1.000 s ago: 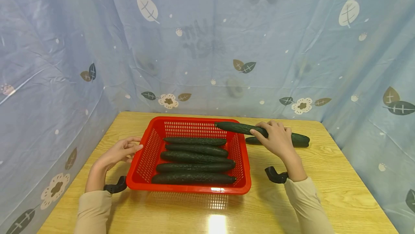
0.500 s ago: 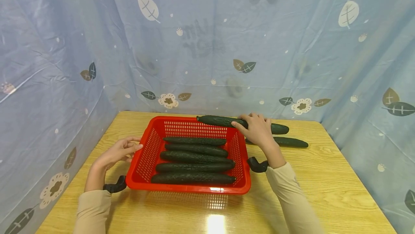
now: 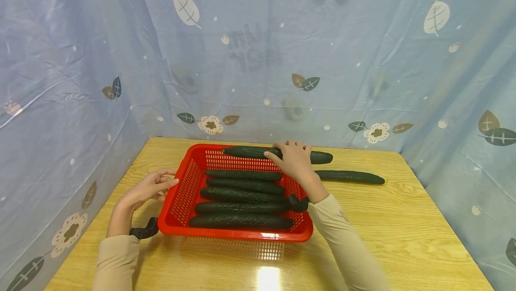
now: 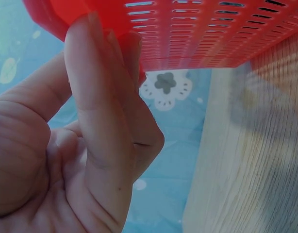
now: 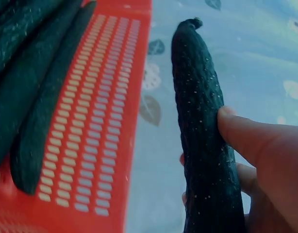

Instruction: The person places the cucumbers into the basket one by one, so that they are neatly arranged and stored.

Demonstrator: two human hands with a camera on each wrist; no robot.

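A dark green cucumber (image 3: 250,151) lies across the grip of my right hand (image 3: 296,162), held by its middle over the far rim of a red plastic basket (image 3: 230,234). The right wrist view shows the thumb along one side of this cucumber (image 5: 200,116), with other fingertips showing on the opposite side. My left hand (image 3: 147,189) is at the basket's left rim; in the left wrist view its bent fingers (image 4: 98,92) and thumb meet at that red rim (image 4: 44,19). Inside the basket several cucumbers (image 3: 242,222) lie side by side, crosswise.
One more cucumber (image 3: 352,176) rests on the wooden table (image 3: 387,224) right of the basket, its left end hidden behind my right hand and wrist. A blue patterned curtain (image 3: 258,80) hangs behind and along both sides of the table.
My right hand has carried the cucumber leftward from above the table's right side to over the basket's far rim. The left hand and basket have stayed put.
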